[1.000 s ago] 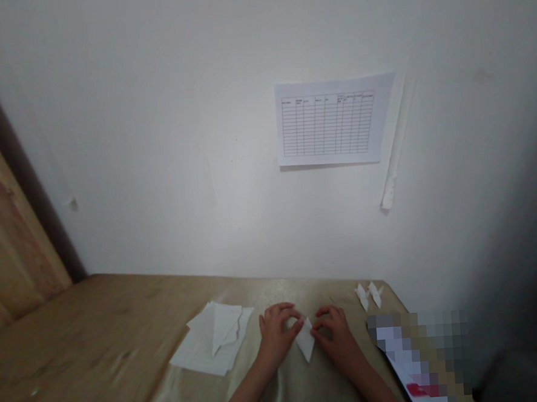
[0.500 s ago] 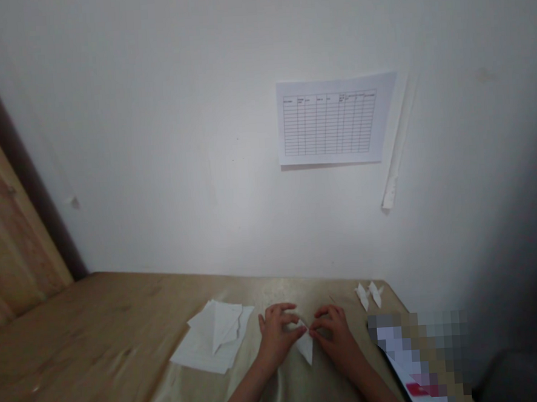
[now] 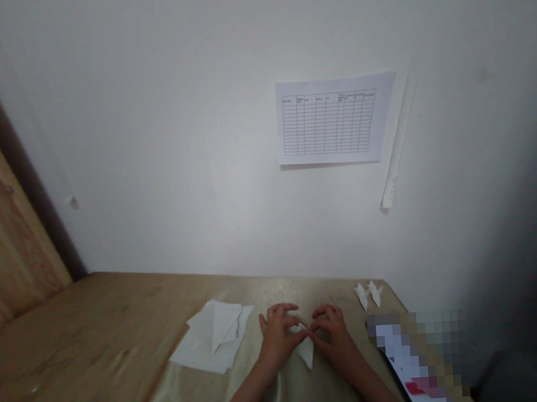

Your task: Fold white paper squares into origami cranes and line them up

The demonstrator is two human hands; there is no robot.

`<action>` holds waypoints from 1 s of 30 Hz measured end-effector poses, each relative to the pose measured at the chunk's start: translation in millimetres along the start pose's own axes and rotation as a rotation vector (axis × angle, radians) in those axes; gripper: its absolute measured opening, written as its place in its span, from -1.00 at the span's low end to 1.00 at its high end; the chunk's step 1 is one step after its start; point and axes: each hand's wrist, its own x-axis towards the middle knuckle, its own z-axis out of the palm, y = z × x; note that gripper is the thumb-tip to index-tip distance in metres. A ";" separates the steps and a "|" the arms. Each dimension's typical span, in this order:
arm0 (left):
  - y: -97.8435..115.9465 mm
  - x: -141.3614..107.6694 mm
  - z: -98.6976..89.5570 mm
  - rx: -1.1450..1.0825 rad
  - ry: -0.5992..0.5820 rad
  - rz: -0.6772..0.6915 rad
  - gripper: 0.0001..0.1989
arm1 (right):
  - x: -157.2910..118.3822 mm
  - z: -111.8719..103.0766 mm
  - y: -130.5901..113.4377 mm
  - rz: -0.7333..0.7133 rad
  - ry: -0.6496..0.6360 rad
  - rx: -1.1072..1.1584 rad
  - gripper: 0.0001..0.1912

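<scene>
A small folded white paper (image 3: pixel 307 351) is pinched between both hands low in the middle of the head view, its pointed end toward me. My left hand (image 3: pixel 279 334) grips its upper left part between thumb and forefinger, the other fingers curled above. On the opposite side, my right hand (image 3: pixel 330 330) pinches the upper tip, fingertips close to the left thumb. The fingers hide the paper's top. To the left lies a stack of white paper sheets (image 3: pixel 198 349), with a folded triangular piece (image 3: pixel 224 325) on top.
Two small folded paper figures (image 3: pixel 362 296) lie near the table's back right corner. A dark-edged device (image 3: pixel 394 363), partly blurred out, is at the right edge. The brown-covered table (image 3: pixel 99 332) meets a white wall bearing a printed chart (image 3: pixel 327 124). Wooden boards (image 3: pixel 10 223) stand at left.
Both thumbs have come closer together over the paper's top, and its lower point has shifted slightly toward me. The stack and the small figures stay put.
</scene>
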 end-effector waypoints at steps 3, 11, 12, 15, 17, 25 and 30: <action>2.9 -1.1 -2.3 -0.008 -0.022 0.014 -0.96 | -0.6 0.8 -0.6 -0.007 -0.011 -0.013 -0.92; 6.3 -0.3 -4.9 -0.013 0.003 -0.008 -0.92 | 0.3 -1.0 -1.1 0.006 -0.033 -0.027 -0.94; 5.3 0.3 -4.5 -0.017 0.017 -0.008 -0.92 | 0.5 -1.5 -1.2 0.007 -0.039 -0.023 -0.93; 1.8 2.7 -4.6 -0.023 0.073 -0.010 -0.96 | 0.7 -2.8 -1.6 0.009 -0.058 -0.011 -0.93; 0.2 4.3 -5.9 -0.026 0.109 -0.012 -0.97 | 0.5 -3.6 -2.1 0.010 -0.063 -0.004 -0.92; -1.6 5.8 -9.8 -0.027 0.095 0.014 -0.94 | 0.1 -5.0 -3.5 0.022 -0.064 -0.007 -0.92; -5.2 6.1 -7.9 -0.021 0.087 0.018 -0.92 | 0.5 -6.6 -3.0 0.019 -0.053 -0.020 -0.91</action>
